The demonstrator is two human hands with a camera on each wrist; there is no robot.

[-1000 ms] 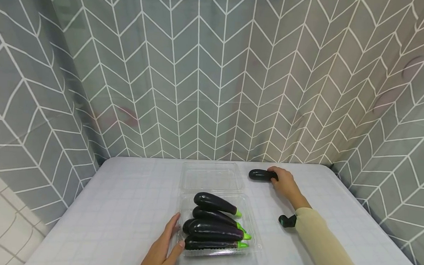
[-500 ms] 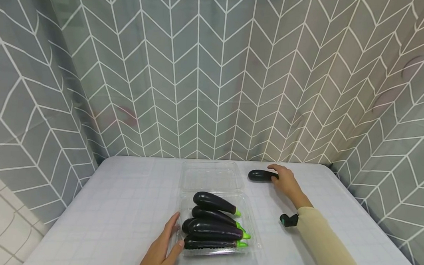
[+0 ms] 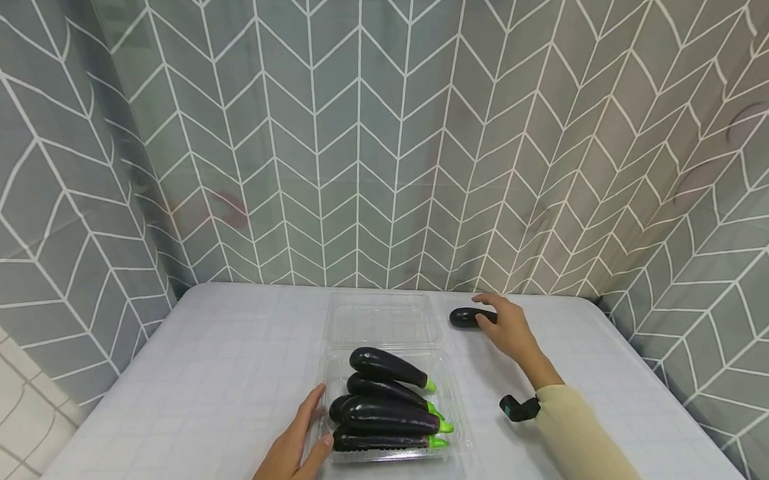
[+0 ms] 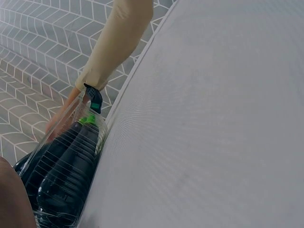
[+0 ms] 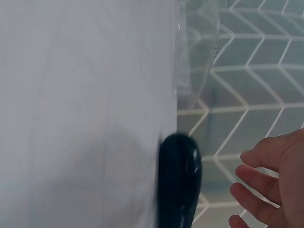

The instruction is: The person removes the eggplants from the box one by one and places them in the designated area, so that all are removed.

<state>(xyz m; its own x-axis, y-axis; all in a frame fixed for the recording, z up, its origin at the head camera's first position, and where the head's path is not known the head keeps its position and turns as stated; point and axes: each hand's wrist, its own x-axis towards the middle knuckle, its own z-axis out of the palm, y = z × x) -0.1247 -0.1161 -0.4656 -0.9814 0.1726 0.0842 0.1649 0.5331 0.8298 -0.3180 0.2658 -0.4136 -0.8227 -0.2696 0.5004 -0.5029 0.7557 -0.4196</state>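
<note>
On the far right of the table lies a single eggplant (image 3: 464, 317), dark and glossy. My right hand (image 3: 507, 326) is over its right end, fingers spread; the right wrist view shows a gap between the fingertips (image 5: 247, 156) and this eggplant (image 5: 178, 180). Several more eggplants (image 3: 388, 416) with green stems are piled in a clear plastic clamshell box (image 3: 458, 389). Against the box's left side rests my left hand (image 3: 291, 449), thumb and fingers apart. The left wrist view looks through the box wall at the piled eggplants (image 4: 71, 175).
The clamshell's clear lid (image 3: 383, 320) lies folded back flat behind the box. A white cloth covers the table (image 3: 240, 377). Grey curtains (image 3: 377, 138) with white chevron lines stand along the table's back and sides. A black wrist camera (image 3: 519, 408) sits at my right sleeve.
My right hand has let go of the single eggplant and moved a little to the left above it. That eggplant, the box and my left hand have stayed in place.
</note>
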